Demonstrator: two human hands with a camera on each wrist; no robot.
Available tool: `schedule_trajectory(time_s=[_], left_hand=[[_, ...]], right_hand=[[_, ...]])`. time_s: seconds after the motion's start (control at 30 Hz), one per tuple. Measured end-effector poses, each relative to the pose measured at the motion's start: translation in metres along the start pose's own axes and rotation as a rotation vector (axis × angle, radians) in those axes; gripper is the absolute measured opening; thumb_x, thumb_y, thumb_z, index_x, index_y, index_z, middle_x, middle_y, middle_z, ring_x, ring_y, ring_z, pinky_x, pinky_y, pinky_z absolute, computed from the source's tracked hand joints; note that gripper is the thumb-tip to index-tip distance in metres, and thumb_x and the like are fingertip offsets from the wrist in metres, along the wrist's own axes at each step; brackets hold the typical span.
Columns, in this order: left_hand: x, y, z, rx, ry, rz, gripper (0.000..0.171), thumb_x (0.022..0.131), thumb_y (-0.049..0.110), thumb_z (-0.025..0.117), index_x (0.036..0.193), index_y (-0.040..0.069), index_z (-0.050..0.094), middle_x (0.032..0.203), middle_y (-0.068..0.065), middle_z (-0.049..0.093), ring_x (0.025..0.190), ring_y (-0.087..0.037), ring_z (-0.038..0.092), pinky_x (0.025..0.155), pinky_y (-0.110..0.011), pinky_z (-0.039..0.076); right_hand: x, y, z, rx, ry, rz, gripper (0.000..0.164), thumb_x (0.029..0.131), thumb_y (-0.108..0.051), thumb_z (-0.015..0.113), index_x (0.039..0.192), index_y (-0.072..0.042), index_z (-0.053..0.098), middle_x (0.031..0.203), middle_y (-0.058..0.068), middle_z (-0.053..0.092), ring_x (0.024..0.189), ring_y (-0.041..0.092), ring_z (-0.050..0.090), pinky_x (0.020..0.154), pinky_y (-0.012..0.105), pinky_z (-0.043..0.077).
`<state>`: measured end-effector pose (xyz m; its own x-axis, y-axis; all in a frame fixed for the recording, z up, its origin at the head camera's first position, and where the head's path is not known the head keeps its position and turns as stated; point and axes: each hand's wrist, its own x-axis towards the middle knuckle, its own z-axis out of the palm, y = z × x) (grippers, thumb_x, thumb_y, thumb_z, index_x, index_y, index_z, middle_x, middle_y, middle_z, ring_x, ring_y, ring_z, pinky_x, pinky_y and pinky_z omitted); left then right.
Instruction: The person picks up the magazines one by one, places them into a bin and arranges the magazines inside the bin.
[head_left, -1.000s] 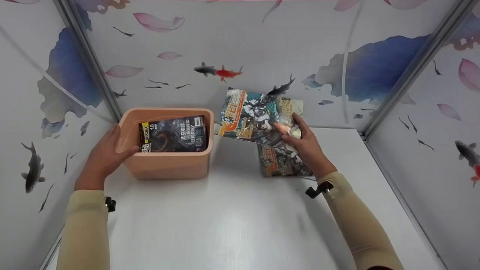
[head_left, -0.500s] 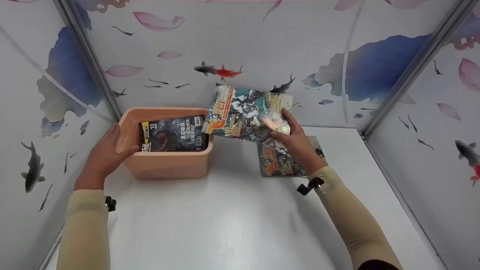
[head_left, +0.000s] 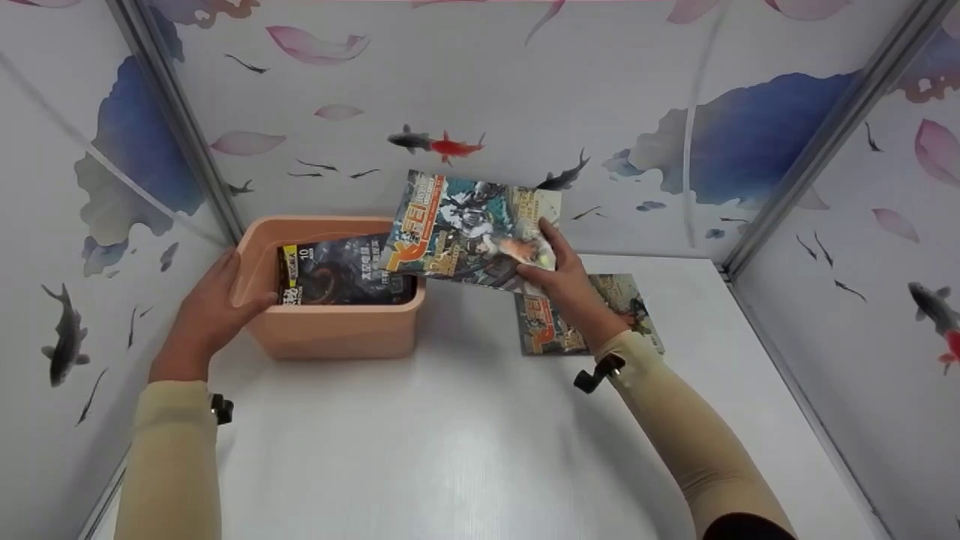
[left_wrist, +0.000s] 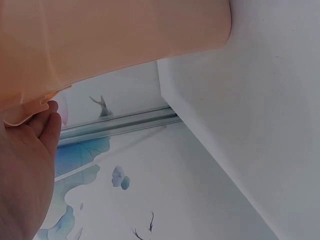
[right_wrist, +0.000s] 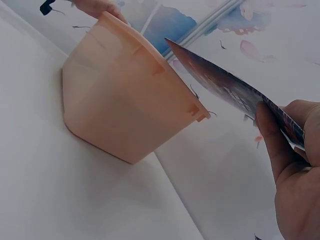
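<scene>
My right hand (head_left: 574,289) pinches a magazine (head_left: 472,229) by its right edge, thumb on one face and fingers on the other. The magazine's left end hangs over the right rim of an orange-pink plastic storage bin (head_left: 341,330). In the right wrist view the held magazine (right_wrist: 225,87) is tilted, above the bin (right_wrist: 115,85) and apart from it. My left hand (head_left: 210,307) holds the bin's left rim; in the left wrist view its fingers (left_wrist: 50,127) hook under that rim. Inside the bin lies a dark magazine (head_left: 330,270), its right end covered by the held one.
Another magazine (head_left: 540,326) lies flat on the white table (head_left: 420,450) to the right, partly hidden by my right hand and wrist. White panels (head_left: 525,82) printed with fish and petals enclose the table at the back and both sides.
My right hand has carried the magazine leftward, from beside the bin to over its right rim. More of the magazine on the table shows. My left hand stays on the bin.
</scene>
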<state>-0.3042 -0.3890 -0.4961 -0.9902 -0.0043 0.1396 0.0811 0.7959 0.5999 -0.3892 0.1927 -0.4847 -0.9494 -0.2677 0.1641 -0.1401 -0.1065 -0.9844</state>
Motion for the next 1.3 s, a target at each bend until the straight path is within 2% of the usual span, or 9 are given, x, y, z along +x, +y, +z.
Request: schedule_trajectory(time_s=[0.13,0.3,0.5,0.57,0.67,0.83,1.0,1.13,1.3], left_hand=[[0.001,-0.001,0.000,0.001,-0.002,0.003,0.117,0.101,0.069,0.069,0.178,0.012,0.002,0.185,-0.019,0.002,0.167,-0.053,0.008,0.127,-0.080,0.015],[0.001,-0.001,0.000,0.002,-0.005,0.001,0.118,0.101,0.070,0.068,0.178,0.012,0.001,0.185,-0.019,0.001,0.167,-0.053,0.008,0.127,-0.080,0.015],[0.001,0.000,0.001,-0.008,-0.008,-0.015,0.118,0.100,0.072,0.068,0.179,0.014,0.001,0.185,-0.018,0.000,0.167,-0.053,0.008,0.127,-0.080,0.015],[0.001,0.000,0.001,-0.013,-0.008,-0.015,0.118,0.100,0.072,0.068,0.179,0.014,0.001,0.185,-0.017,0.000,0.167,-0.052,0.008,0.127,-0.079,0.015],[0.001,0.000,0.001,-0.015,-0.008,-0.006,0.118,0.101,0.070,0.068,0.179,0.013,0.001,0.185,-0.018,0.001,0.167,-0.052,0.007,0.127,-0.079,0.014],[0.000,0.002,-0.001,-0.012,-0.018,-0.008,0.118,0.101,0.070,0.068,0.178,0.012,0.001,0.185,-0.019,0.000,0.167,-0.053,0.006,0.127,-0.079,0.012],[0.000,0.004,-0.001,-0.013,-0.024,-0.020,0.119,0.100,0.072,0.067,0.178,0.012,-0.001,0.185,-0.020,0.000,0.167,-0.054,0.006,0.126,-0.081,0.012],[0.001,0.011,0.005,-0.013,-0.023,-0.025,0.120,0.100,0.073,0.068,0.178,0.013,-0.001,0.185,-0.020,0.000,0.166,-0.055,0.007,0.125,-0.081,0.013],[0.005,0.018,0.014,-0.009,-0.025,-0.025,0.120,0.099,0.074,0.067,0.179,0.015,-0.002,0.185,-0.019,0.000,0.166,-0.055,0.009,0.124,-0.083,0.014]], right_hand=[[0.003,0.000,0.006,-0.062,-0.014,-0.021,0.096,0.102,-0.008,0.081,0.177,-0.033,0.028,0.185,-0.006,0.010,0.168,0.024,0.020,0.102,0.034,0.059],[0.008,-0.001,0.015,-0.083,-0.019,-0.040,0.096,0.101,-0.009,0.083,0.177,-0.031,0.029,0.185,-0.006,0.012,0.170,0.021,0.008,0.102,0.035,0.058],[0.014,-0.002,0.026,-0.081,-0.022,-0.016,0.097,0.099,-0.012,0.085,0.175,-0.038,0.032,0.184,-0.012,0.011,0.171,0.020,-0.003,0.106,0.038,0.058],[0.016,-0.002,0.030,-0.077,-0.024,-0.005,0.096,0.099,-0.013,0.085,0.175,-0.041,0.033,0.185,-0.013,0.010,0.171,0.021,-0.004,0.106,0.039,0.058],[0.018,-0.003,0.038,-0.059,-0.024,0.002,0.097,0.099,-0.012,0.086,0.175,-0.041,0.033,0.185,-0.009,0.008,0.171,0.025,0.003,0.103,0.039,0.060],[0.022,-0.003,0.050,0.004,-0.037,-0.001,0.099,0.097,-0.012,0.088,0.175,-0.039,0.033,0.186,-0.004,0.005,0.171,0.028,0.010,0.107,0.041,0.059],[0.026,-0.002,0.062,0.011,-0.039,-0.004,0.098,0.097,-0.014,0.089,0.175,-0.039,0.034,0.186,-0.005,0.007,0.171,0.026,0.008,0.109,0.041,0.058],[0.027,0.000,0.061,-0.001,-0.032,-0.013,0.098,0.096,-0.016,0.090,0.175,-0.038,0.035,0.185,-0.006,0.010,0.171,0.022,0.001,0.111,0.039,0.056],[0.027,-0.001,0.062,0.017,-0.037,-0.030,0.101,0.095,-0.015,0.090,0.176,-0.033,0.032,0.185,-0.002,0.015,0.169,0.023,0.012,0.117,0.038,0.051]])
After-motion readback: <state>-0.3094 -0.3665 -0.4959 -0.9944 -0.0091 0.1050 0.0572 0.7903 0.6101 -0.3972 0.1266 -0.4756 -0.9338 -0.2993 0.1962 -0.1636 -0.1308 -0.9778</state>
